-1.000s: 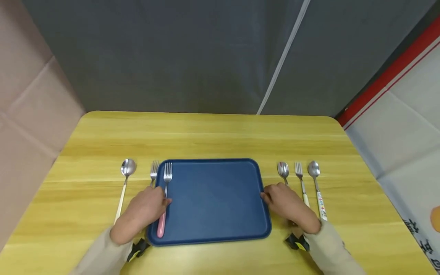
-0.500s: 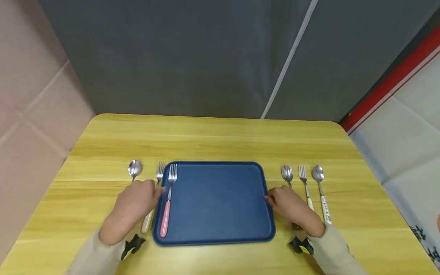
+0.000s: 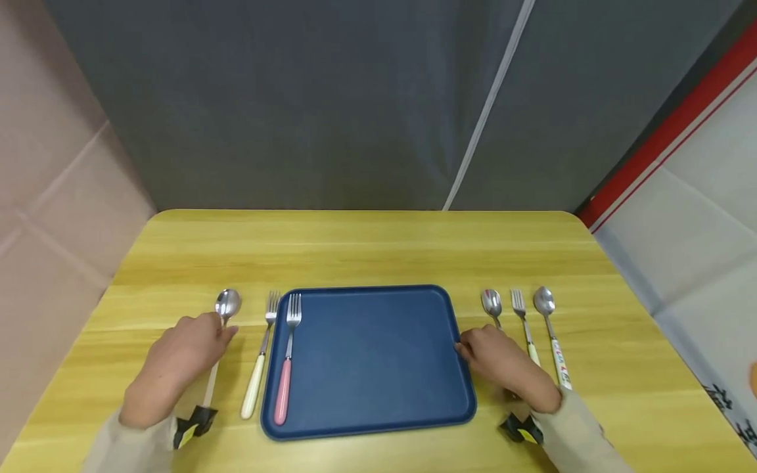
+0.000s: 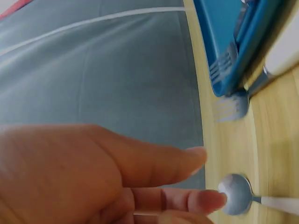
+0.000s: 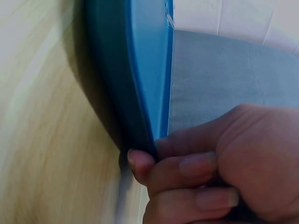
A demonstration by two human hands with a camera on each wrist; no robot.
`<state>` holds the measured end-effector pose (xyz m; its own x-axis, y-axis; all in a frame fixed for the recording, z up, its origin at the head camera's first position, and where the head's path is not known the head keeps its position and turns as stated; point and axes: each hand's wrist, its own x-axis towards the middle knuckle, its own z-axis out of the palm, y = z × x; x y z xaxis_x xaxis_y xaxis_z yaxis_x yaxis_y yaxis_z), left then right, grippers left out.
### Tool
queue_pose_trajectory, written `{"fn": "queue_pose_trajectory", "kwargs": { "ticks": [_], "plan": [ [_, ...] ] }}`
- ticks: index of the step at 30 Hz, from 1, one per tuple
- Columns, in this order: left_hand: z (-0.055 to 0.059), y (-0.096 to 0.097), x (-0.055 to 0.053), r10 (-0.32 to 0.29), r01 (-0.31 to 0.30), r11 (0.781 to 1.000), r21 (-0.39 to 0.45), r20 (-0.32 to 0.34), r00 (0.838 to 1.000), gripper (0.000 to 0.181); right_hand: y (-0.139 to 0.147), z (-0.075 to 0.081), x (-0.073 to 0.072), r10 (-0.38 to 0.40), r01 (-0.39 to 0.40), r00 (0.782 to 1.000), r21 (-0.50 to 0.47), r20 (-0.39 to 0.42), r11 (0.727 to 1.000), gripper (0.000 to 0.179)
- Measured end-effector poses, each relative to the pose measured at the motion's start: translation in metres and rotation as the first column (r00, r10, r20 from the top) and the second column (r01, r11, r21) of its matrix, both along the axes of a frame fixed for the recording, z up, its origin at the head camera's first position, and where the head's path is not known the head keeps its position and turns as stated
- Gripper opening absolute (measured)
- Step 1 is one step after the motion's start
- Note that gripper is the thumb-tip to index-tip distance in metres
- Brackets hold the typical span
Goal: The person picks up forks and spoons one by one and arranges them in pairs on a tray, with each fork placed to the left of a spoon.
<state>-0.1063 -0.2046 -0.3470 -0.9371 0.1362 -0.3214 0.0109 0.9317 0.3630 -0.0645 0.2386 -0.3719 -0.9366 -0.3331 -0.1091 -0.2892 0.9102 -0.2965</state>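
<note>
Tabletop (image 5: 37, 130), right-wrist view: fingertip (image 5: 140, 164) against tray (image 5: 148, 60)

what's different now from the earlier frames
The left hand has come off the pink fork and moved left, away from the tray, to the leftmost spoon. The right hand still grips the tray's right edge; the pink fork stays in the tray.

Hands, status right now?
Left hand: open, holding nothing, by a spoon.
Right hand: closed, pinching the near side edge of the blue tray.
</note>
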Motion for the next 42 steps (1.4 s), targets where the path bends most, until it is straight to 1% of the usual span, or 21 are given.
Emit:
{"fn": "queue_pose_trajectory", "kwargs": {
  "ticks": [3, 6, 10, 12, 15, 18, 24, 28, 32, 35, 39, 42],
  "plan": [
    [-0.003, -0.005, 0.000, 0.002, -0.001, 1.000, -0.015, 0.043, 0.999, 0.034, 0.001, -0.001, 0.002, -0.002, 0.002, 1.000, -0.003, 0.009, 1.000, 0.042],
    [-0.006, -0.010, 0.002, -0.004, 0.006, 1.000, -0.029, 0.071, 0.997, 0.036, 0.002, -0.002, 0.003, -0.002, 0.002, 1.000, -0.006, 0.014, 1.000, 0.041],
    [-0.012, -0.012, 0.003, -0.027, 0.030, 0.999, -0.025, 0.111, 0.993, 0.036, 0.002, -0.002, 0.003, -0.005, 0.005, 1.000, -0.012, 0.007, 1.000, 0.040],
    [-0.016, -0.013, 0.004, -0.040, 0.042, 0.999, -0.015, 0.145, 0.989, 0.033, 0.002, -0.002, 0.003, 0.010, -0.010, 1.000, -0.020, -0.004, 1.000, 0.039],
    [-0.022, -0.014, 0.006, -0.053, 0.055, 0.998, -0.009, 0.174, 0.983, 0.025, 0.001, -0.003, 0.002, 0.028, -0.029, 1.000, -0.031, -0.004, 0.999, 0.039],
    [-0.026, -0.013, 0.006, -0.065, 0.066, 0.998, 0.001, 0.169, 0.983, 0.018, 0.000, -0.003, 0.001, 0.035, -0.035, 0.999, -0.027, 0.002, 0.999, 0.040],
    [-0.030, -0.009, 0.005, -0.056, 0.054, 0.998, 0.019, 0.171, 0.984, 0.016, -0.001, -0.001, 0.000, 0.012, -0.012, 1.000, 0.001, 0.012, 1.000, 0.040],
    [-0.028, -0.008, 0.004, -0.029, 0.026, 0.999, 0.022, 0.158, 0.987, 0.017, -0.001, -0.001, 0.000, 0.006, -0.006, 1.000, 0.008, 0.011, 1.000, 0.040],
    [-0.026, -0.005, 0.000, 0.001, -0.005, 0.999, 0.037, 0.124, 0.992, 0.019, 0.002, -0.002, 0.000, 0.017, -0.017, 1.000, -0.015, -0.008, 1.000, 0.041],
    [-0.025, -0.003, -0.002, 0.021, -0.027, 0.998, 0.057, 0.118, 0.993, 0.020, 0.003, -0.002, 0.000, 0.015, -0.015, 1.000, -0.028, -0.016, 0.999, 0.042],
    [-0.025, 0.000, -0.002, 0.052, -0.060, 0.996, 0.067, 0.118, 0.992, 0.020, 0.003, -0.001, 0.001, 0.010, -0.011, 1.000, -0.032, -0.018, 0.999, 0.043],
    [-0.027, 0.000, -0.002, 0.065, -0.071, 0.996, 0.061, 0.100, 0.993, 0.020, 0.003, -0.001, 0.001, 0.016, -0.017, 1.000, -0.032, -0.023, 0.999, 0.043]
  ]
}}
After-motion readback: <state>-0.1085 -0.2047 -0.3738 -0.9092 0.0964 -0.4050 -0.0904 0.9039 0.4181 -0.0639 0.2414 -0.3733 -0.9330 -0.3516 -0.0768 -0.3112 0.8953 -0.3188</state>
